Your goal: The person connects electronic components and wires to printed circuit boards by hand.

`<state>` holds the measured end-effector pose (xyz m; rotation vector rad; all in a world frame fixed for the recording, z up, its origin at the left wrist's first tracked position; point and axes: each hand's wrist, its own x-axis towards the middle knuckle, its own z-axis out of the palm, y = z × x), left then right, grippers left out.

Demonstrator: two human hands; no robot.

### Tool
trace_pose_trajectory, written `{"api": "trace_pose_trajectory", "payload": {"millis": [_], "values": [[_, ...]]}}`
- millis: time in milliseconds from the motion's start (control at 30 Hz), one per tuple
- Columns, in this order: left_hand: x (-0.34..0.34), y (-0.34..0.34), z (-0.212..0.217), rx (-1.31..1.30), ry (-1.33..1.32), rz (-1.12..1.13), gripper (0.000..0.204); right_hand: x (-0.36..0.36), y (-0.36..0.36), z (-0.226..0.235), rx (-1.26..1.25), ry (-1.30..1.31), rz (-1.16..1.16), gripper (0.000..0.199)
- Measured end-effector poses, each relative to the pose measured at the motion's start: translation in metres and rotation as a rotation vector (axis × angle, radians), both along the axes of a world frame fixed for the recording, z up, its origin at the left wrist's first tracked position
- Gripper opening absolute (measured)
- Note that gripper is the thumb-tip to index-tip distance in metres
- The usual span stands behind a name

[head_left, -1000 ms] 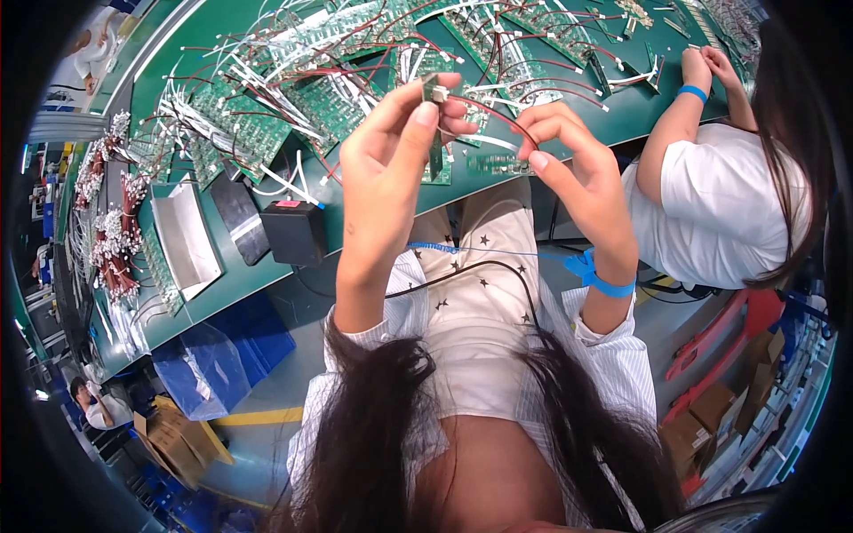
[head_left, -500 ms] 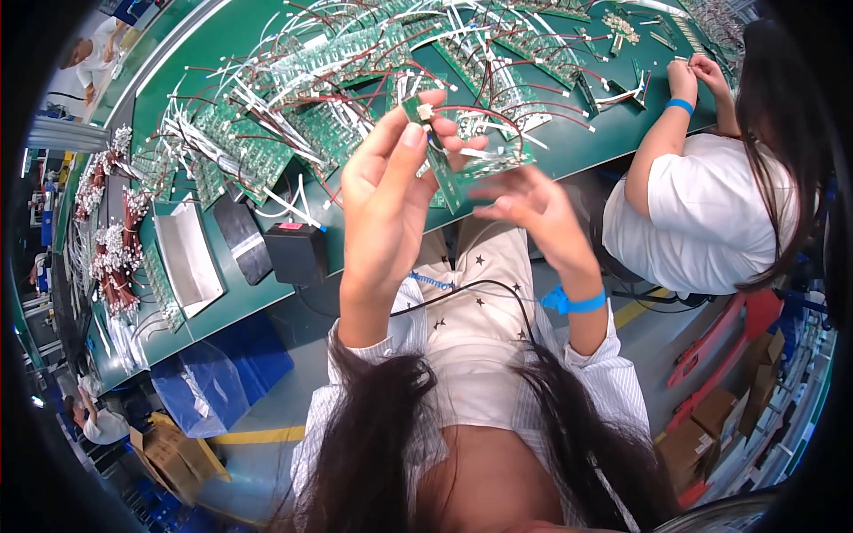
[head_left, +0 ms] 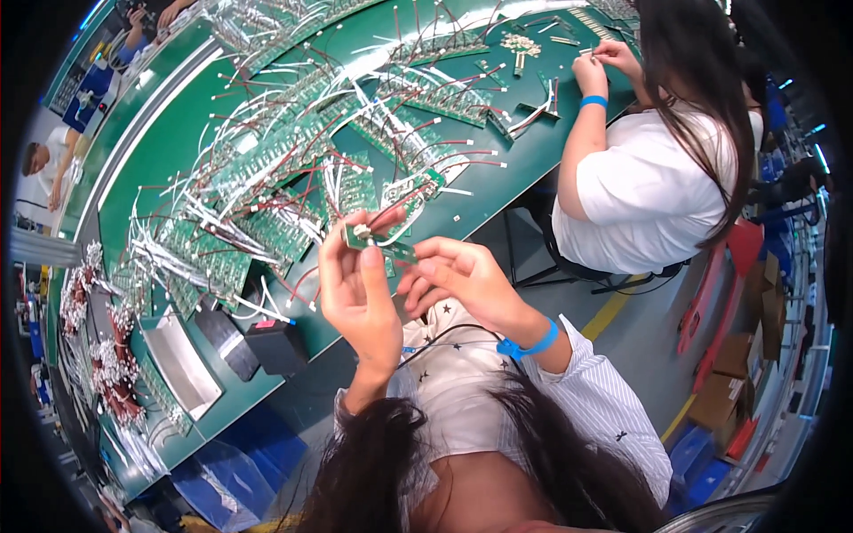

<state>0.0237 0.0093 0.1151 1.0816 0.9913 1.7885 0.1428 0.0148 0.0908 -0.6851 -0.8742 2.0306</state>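
Observation:
My left hand (head_left: 364, 298) grips a narrow green circuit board (head_left: 391, 248) between thumb and fingers. A small white connector shows at its left end. Curled around the board's right end are the fingers of my right hand (head_left: 466, 282), with a blue band on that wrist. Just beyond the fingers is a second small green board (head_left: 419, 186); a white wire and a red wire run from near my left fingertips toward it. Whether that board hangs by the wires or rests on the table, I cannot tell.
Wired circuit boards (head_left: 293, 147) are heaped over the green table (head_left: 493, 191). A black box (head_left: 275, 346), a metal tray (head_left: 182, 364) and bundles of wires (head_left: 115, 382) lie at left. A co-worker (head_left: 640, 178) sits at right, near a pile of small connectors (head_left: 520, 44).
My view has swung toward the right. The narrow board has gone from steeply upright to nearly level, and my right hand, blurred and apart before, has its fingers at the board's end.

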Motion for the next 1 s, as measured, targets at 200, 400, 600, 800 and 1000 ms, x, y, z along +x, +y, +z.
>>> {"api": "trace_pose_trajectory", "payload": {"millis": [200, 400, 600, 800, 1000], "values": [[0.012, -0.001, -0.006, 0.134, 0.067, 0.082, 0.031, -0.002, 0.005, 0.015, 1.310, -0.979, -0.746, 0.039], [0.008, 0.007, -0.013, 0.161, 0.208, 0.020, 0.035, -0.002, 0.009, 0.026, 1.413, -1.017, -0.816, 0.016], [0.000, 0.012, -0.014, 0.283, 0.235, 0.223, 0.031, 0.021, 0.032, 0.056, 0.722, -0.611, -0.840, 0.006], [0.000, -0.004, -0.041, 0.133, 0.523, -0.028, 0.028, 0.083, 0.110, 0.079, 0.682, -0.439, -0.976, 0.020], [0.006, -0.015, -0.063, 0.114, 0.987, -0.147, 0.036, 0.144, 0.210, 0.032, 0.545, -0.408, -1.016, 0.022]]}}
